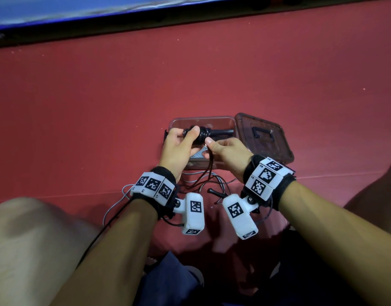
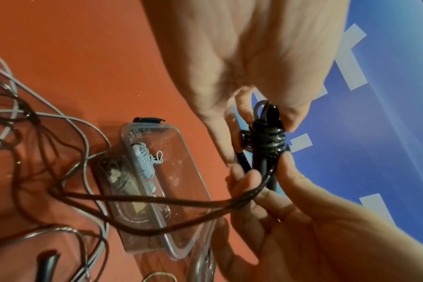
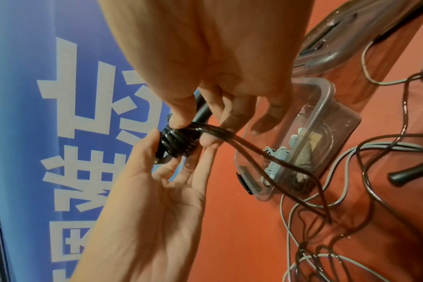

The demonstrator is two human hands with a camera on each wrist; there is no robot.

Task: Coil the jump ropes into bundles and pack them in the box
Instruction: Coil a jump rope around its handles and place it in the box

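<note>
Left hand point(image 1: 179, 149) grips black rope bundle point(image 1: 48, 135) above clear box point(image 1: 232, 123); right hand point(image 1: 226, 152) fingers pinch its trailing strand. Springy, slick cord likely unwinds; hold across the wraps.

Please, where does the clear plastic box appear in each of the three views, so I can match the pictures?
Head: the clear box lies at centre, just beyond both hands.
Left wrist: box at lower centre, left of the hands.
Right wrist: box at centre right, under the fingers.
Shared landmark: the black rope bundle held beside it.
</note>
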